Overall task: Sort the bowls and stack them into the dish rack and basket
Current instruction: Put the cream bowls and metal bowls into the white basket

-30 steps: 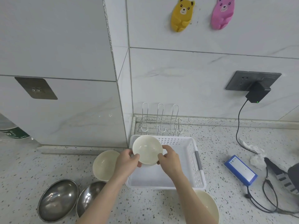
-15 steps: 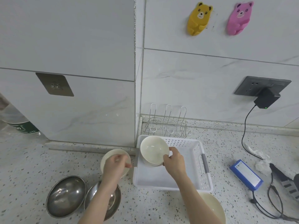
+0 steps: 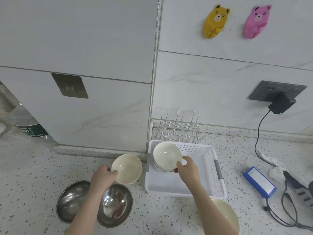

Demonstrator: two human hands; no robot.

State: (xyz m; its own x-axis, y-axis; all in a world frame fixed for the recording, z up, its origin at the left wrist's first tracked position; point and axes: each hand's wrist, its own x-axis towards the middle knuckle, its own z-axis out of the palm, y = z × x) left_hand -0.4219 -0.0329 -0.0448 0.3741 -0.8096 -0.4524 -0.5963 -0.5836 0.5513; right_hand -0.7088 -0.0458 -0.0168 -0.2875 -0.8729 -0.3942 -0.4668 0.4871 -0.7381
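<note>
**First cream bowl going into the basket, the rest still out on the counter**

Nearest the viewer, under the right forearm, a cream bowl [image 3: 227, 216] sits on the speckled counter [image 3: 25, 167], only partly visible. Under the left forearm lie two steel bowls, the left steel bowl [image 3: 71, 200] and the right steel bowl [image 3: 115, 206], side by side and touching or nearly so; neither has been sorted.

Just beyond those, the left hand [image 3: 103, 178] curls its fingers over the near-left rim of a second cream bowl [image 3: 127, 168], which appears to rest on the counter just to the left of the basket. The grip looks fresh, so this bowl is probably the next one to go.

The right hand [image 3: 187, 172] pinches the near-right rim of a third cream bowl [image 3: 167, 156], thumb on the rim and fingers down the outer wall. That bowl is inside the white basket [image 3: 218, 184], in its far-left corner, tilted a little toward the viewer. Whether its foot already sits on the basket floor I cannot tell. Nothing else is in the basket.

Beyond the right hand, behind the basket and against the wall, the wire dish rack [image 3: 179, 131] holds no bowls.

My judgement: the task is barely begun. One bowl is being placed, and two cream and two steel bowls remain. Presumably one kind is meant for the rack.
</note>
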